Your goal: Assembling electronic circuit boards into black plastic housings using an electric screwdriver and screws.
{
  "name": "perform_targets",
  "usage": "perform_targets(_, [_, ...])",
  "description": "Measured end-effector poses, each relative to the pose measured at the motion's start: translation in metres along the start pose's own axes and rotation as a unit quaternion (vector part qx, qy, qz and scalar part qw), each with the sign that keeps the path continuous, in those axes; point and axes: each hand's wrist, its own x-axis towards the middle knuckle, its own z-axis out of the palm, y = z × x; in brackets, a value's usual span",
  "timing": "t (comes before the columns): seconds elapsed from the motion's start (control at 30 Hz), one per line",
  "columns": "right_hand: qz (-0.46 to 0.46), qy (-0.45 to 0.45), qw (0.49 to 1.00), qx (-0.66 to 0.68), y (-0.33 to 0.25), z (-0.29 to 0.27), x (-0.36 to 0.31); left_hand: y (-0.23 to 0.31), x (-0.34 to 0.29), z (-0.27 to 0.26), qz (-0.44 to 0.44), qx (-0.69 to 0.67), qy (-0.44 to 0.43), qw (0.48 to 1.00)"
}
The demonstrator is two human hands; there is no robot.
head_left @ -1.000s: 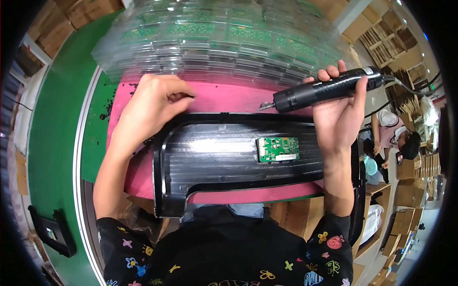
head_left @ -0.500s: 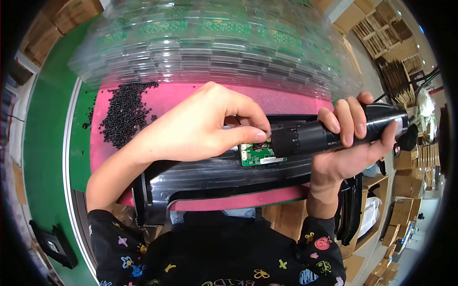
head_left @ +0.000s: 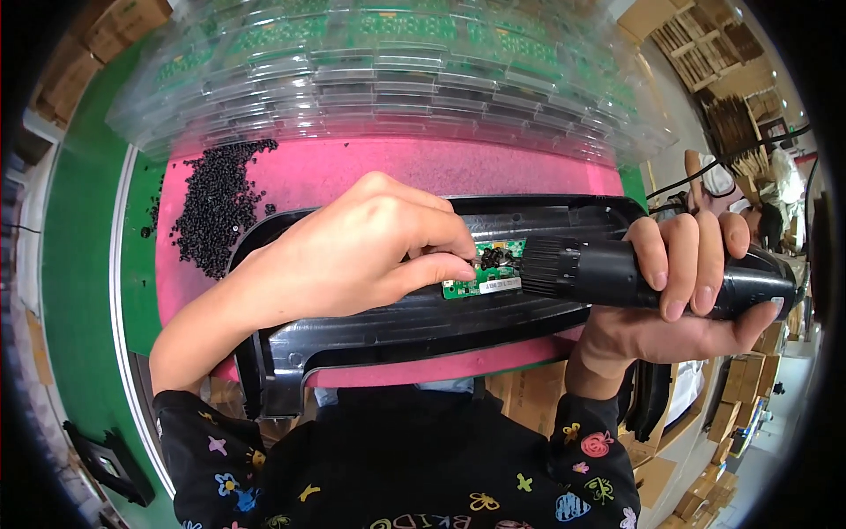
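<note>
My right hand (head_left: 679,273) is wrapped round a black electric screwdriver (head_left: 599,269). The tool lies nearly level, with its ribbed nose toward the left. Just left of that nose is a small green circuit board (head_left: 462,290) with a cluster of dark bits on top and a white label strip. The board sits inside a long black plastic housing (head_left: 379,333). Over the board's left part, my left hand (head_left: 379,242) has thumb and forefinger pinched together; what is between them, if anything, is hidden. The screwdriver's tip cannot be made out.
A heap of tiny black parts (head_left: 211,212) lies on the pink mat (head_left: 326,163). Behind it rise stacked clear trays (head_left: 388,97) holding green circuit boards. A black frame-like part (head_left: 110,463) is at the lower left. Cartons (head_left: 740,379) fill the right side; a cable (head_left: 731,154) hangs there.
My right hand and the screwdriver have moved right and slightly down, away from the left fingers, uncovering more of the board. My left hand has shifted slightly left, still pinched.
</note>
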Motion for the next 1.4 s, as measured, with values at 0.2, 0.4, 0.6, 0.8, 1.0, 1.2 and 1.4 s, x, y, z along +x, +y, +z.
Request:
perform_targets(0.2, [0.008, -0.026, 0.999, -0.017, 0.006, 0.001, -0.003, -0.003, -0.001, 0.006, 0.038, 0.035, 0.02, 0.998])
perform_targets(0.4, [-0.006, -0.096, 0.995, -0.033, 0.006, -0.002, -0.001, -0.004, 0.001, 0.007, 0.043, 0.03, 0.027, 0.998])
perform_targets(0.6, [0.028, -0.125, 0.987, -0.1, -0.02, -0.008, 0.016, -0.004, 0.001, 0.006, 0.003, 0.057, 0.035, 0.998])
perform_targets(0.8, [0.058, -0.157, 0.97, -0.177, -0.009, -0.049, 0.022, -0.006, -0.003, 0.011, -0.021, 0.046, 0.049, 0.997])
perform_targets(1.0, [0.089, -0.059, 0.969, -0.223, -0.002, -0.046, 0.015, 0.004, -0.002, 0.008, -0.058, 0.137, -0.019, 0.989])
perform_targets(1.2, [0.098, -0.046, 0.961, -0.254, 0.001, -0.05, 0.015, -0.004, -0.001, 0.014, 0.028, 0.082, -0.045, 0.995])
perform_targets(1.4, [0.106, -0.044, 0.964, -0.242, 0.003, -0.046, 0.013, -0.008, -0.006, 0.017, 0.041, 0.126, -0.093, 0.987])
